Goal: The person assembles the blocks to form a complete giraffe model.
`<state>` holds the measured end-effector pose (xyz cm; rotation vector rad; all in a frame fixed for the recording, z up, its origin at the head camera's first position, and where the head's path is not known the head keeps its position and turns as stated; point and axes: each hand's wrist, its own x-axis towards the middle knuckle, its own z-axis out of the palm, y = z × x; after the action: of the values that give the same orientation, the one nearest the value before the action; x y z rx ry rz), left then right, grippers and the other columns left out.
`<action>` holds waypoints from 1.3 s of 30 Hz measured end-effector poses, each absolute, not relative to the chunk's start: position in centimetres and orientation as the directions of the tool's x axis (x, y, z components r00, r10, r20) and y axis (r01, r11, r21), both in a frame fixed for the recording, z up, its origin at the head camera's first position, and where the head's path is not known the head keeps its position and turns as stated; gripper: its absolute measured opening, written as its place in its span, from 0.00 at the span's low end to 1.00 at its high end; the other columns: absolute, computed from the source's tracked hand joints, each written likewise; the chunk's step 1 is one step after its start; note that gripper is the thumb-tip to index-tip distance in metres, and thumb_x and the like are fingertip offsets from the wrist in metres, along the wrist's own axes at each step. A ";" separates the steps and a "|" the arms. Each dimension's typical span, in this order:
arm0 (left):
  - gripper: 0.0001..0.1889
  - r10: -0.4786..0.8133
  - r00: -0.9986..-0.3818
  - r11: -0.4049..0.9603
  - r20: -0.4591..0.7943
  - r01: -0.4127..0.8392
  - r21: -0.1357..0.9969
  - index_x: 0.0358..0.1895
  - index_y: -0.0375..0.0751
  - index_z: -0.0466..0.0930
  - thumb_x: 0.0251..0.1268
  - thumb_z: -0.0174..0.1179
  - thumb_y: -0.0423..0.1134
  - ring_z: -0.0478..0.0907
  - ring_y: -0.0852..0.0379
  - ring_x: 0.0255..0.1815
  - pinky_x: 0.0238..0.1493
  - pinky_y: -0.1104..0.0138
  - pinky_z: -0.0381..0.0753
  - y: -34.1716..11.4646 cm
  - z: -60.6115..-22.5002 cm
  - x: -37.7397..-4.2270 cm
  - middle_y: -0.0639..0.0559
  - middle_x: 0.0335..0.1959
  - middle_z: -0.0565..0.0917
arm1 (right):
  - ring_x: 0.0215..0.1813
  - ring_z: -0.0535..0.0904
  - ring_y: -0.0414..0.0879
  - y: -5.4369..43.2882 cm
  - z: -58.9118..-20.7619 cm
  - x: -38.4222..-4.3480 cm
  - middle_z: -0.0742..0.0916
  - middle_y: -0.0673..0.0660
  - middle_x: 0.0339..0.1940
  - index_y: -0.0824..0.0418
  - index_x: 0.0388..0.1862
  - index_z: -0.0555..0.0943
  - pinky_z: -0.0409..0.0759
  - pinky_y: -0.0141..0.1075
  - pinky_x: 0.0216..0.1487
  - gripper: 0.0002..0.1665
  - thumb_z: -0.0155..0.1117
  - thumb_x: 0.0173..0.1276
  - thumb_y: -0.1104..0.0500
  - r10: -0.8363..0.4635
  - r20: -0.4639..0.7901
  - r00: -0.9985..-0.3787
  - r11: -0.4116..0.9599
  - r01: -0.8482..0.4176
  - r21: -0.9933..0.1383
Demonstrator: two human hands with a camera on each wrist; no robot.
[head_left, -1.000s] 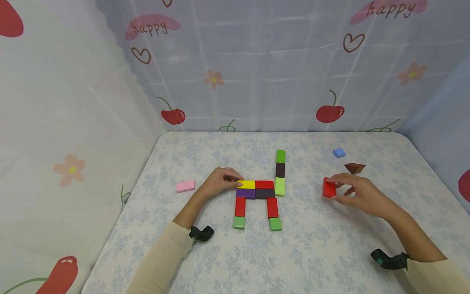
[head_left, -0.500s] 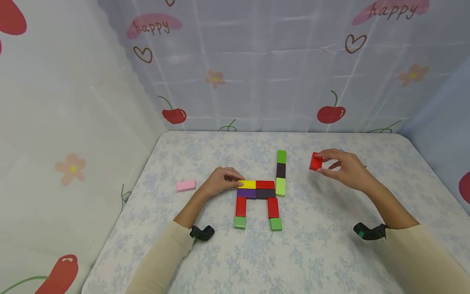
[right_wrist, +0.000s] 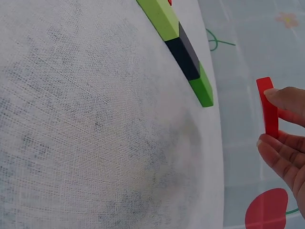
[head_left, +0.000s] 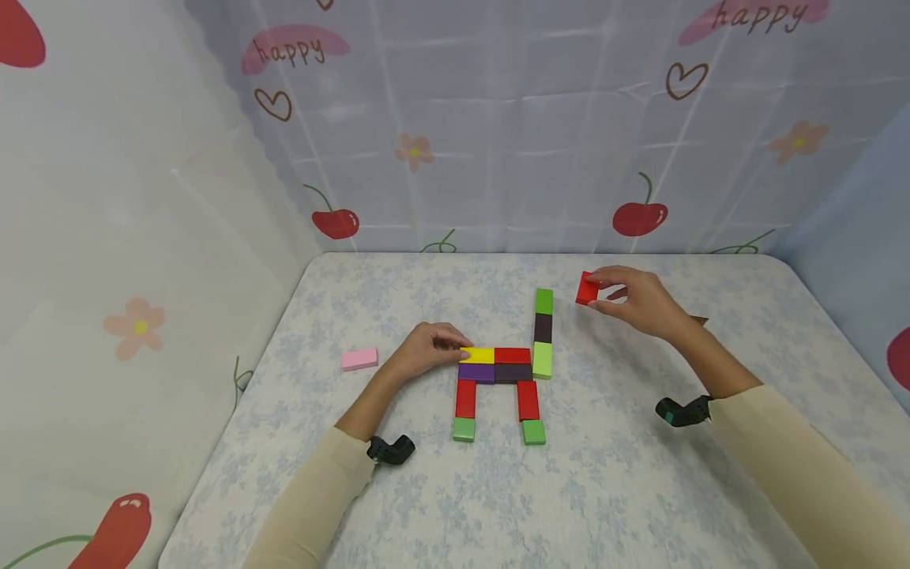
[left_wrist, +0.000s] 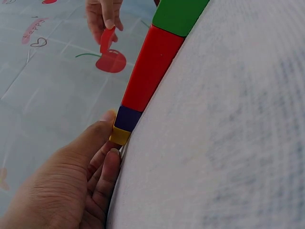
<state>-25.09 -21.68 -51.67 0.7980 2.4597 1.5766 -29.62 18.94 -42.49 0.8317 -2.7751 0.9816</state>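
Note:
Thumb and fingertips of my left hand [head_left: 426, 350] pinch the left end of a yellow block [head_left: 479, 356] on the table. That block lies in a flat figure with a red block [head_left: 512, 356] beside it, and purple [head_left: 476, 374] and black [head_left: 513, 373] blocks below. Two red legs [head_left: 465, 399] end in green blocks [head_left: 464, 429]. A column of light green [head_left: 543, 359], black [head_left: 543, 328] and green [head_left: 543, 301] blocks rises at the right. My right hand [head_left: 640, 300] holds another red block [head_left: 586, 288] between thumb and fingers, raised off the table [right_wrist: 119, 119] right of the column's top.
A pink block [head_left: 359, 359] lies to the left of my left hand. Part of a brown block [head_left: 700, 320] shows behind my right forearm. Patterned curtains [head_left: 483, 142] stand along the table's back and sides.
My right hand has carried the red block left and away from me, toward the top of the green and black column. It now hides the blue block. My left hand has stayed in place.

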 end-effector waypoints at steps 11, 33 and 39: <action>0.09 0.482 -0.858 0.338 0.179 0.370 0.865 0.46 0.47 0.92 0.64 0.72 0.38 0.77 0.57 0.33 0.33 0.68 0.76 -21.7 -51.7 -25.0 0.56 0.40 0.88 | 0.57 0.80 0.67 17.2 -43.0 -32.1 0.83 0.70 0.59 0.71 0.63 0.79 0.82 0.57 0.52 0.28 0.73 0.65 0.66 -0.484 0.229 -0.845 0.623 -0.516 -0.587; 0.09 0.483 -0.857 0.330 0.182 0.370 0.868 0.46 0.48 0.92 0.63 0.72 0.37 0.76 0.55 0.33 0.33 0.67 0.75 -21.8 -51.9 -25.2 0.56 0.40 0.87 | 0.62 0.77 0.65 16.0 -45.2 -35.4 0.80 0.70 0.63 0.70 0.65 0.77 0.79 0.57 0.59 0.26 0.69 0.69 0.66 -0.442 0.110 -0.890 0.646 -0.401 -0.649; 0.09 0.479 -0.860 0.352 0.174 0.370 0.860 0.46 0.49 0.92 0.64 0.72 0.38 0.76 0.56 0.32 0.33 0.68 0.75 -21.8 -51.9 -25.2 0.58 0.40 0.87 | 0.63 0.77 0.66 15.3 -45.7 -36.1 0.80 0.69 0.64 0.69 0.66 0.77 0.78 0.57 0.60 0.27 0.69 0.70 0.65 -0.439 0.099 -0.893 0.643 -0.389 -0.659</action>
<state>-25.16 -21.83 -51.85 0.7858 2.4924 1.5406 -36.13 15.33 -45.71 0.7346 -2.9104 1.1413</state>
